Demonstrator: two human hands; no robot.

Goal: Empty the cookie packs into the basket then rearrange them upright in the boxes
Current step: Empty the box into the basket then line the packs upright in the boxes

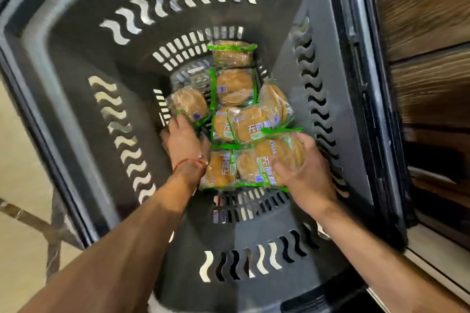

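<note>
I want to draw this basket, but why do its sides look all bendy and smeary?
In the head view, the wide-angle lens bows the basket rim into curves; the rim and the wooden panels at right are streaked with motion blur; the cookie packs in the middle stay fairly sharp, with small shiny glints on their wrappers.
</note>
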